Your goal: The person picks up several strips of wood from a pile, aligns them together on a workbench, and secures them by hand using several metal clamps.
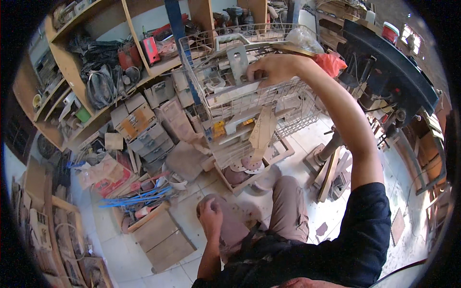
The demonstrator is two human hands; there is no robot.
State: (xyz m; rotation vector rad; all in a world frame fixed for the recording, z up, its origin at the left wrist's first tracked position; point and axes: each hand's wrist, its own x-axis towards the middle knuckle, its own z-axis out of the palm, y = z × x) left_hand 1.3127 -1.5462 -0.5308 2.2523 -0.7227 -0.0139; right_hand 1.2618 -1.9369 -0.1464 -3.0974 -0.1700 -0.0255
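Note:
My right hand point(278, 68) reaches over the upper tier of a wire basket rack point(293, 103), its fingers bent downward among the stored pieces. The fingertips are at the right edge of an upright grey metal bracket point(237, 65) with holes in it. Whether they pinch the bracket or a piece behind it is hidden. Across the front of that tier runs a pale strip point(235, 93). Lower on the rack, a yellowish perforated pointed board point(262, 133) leans downward. My left hand point(211, 218) rests on my left knee, fingers curled in with no object showing.
Round sanding discs point(252, 164) lie at a wooden tray by my feet. Left of them are stacked grey drawers point(149, 137) and a box with blue strips point(139, 197). A dark machine point(389, 62) stands at right, above wood offcuts point(331, 175) on the tiled floor.

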